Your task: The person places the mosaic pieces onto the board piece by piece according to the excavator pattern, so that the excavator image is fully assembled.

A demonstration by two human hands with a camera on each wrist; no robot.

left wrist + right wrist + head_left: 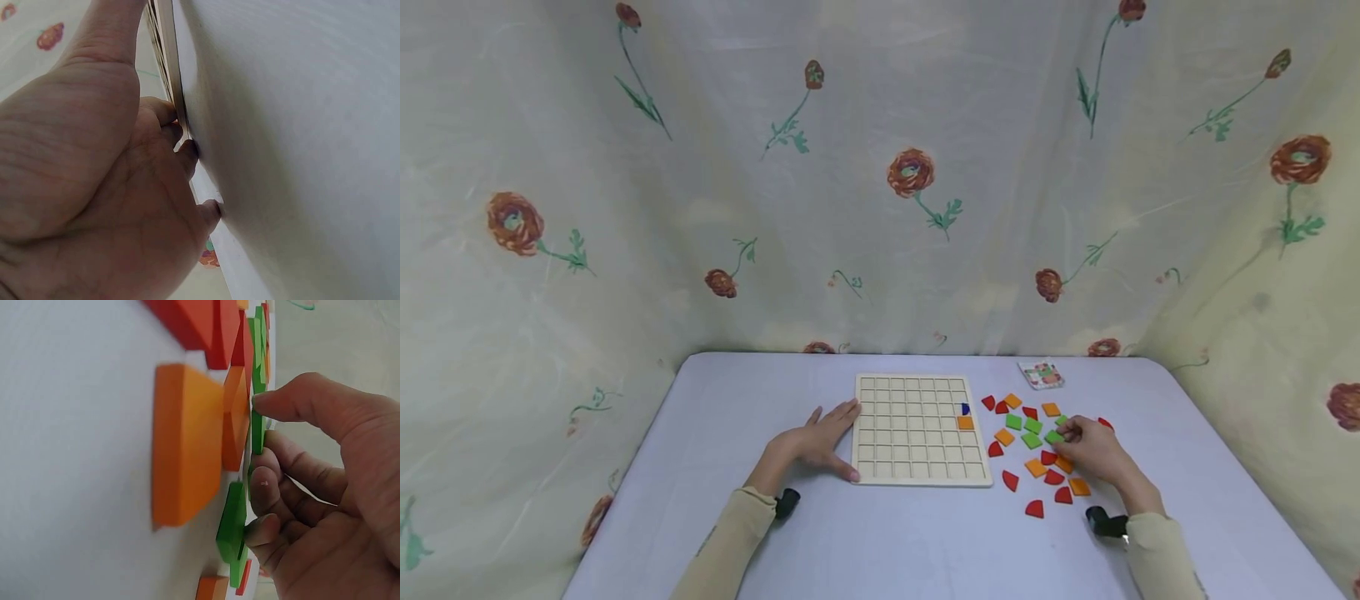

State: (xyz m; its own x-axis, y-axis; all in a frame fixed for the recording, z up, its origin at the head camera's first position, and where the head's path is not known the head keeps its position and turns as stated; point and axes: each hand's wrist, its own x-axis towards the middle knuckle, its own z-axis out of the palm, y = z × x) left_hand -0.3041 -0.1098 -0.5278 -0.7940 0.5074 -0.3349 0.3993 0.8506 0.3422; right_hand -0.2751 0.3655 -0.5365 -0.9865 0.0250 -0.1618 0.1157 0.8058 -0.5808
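Observation:
A cream grid board [871,482] lies on the table. My left hand [822,440] rests against its left edge, fingers spread toward the far side and thumb by the near corner. In the left wrist view, fingertips of the left hand [125,181] are right at the board's side [167,56]. One orange square tile [966,423] and a small dark blue piece [966,409] sit in the rightmost column. To the right, my right hand [1090,450] is among loose tiles. In the right wrist view, its thumb and finger pinch a green square tile [257,428].
Several red quarter-round pieces [1034,508], orange squares [1079,487] and green squares [1013,422] lie scattered between the board and my right hand. A small packet with a coloured pattern [1042,374] lies near the table's far edge. Flowered cloth [865,250] hangs behind and beside the table.

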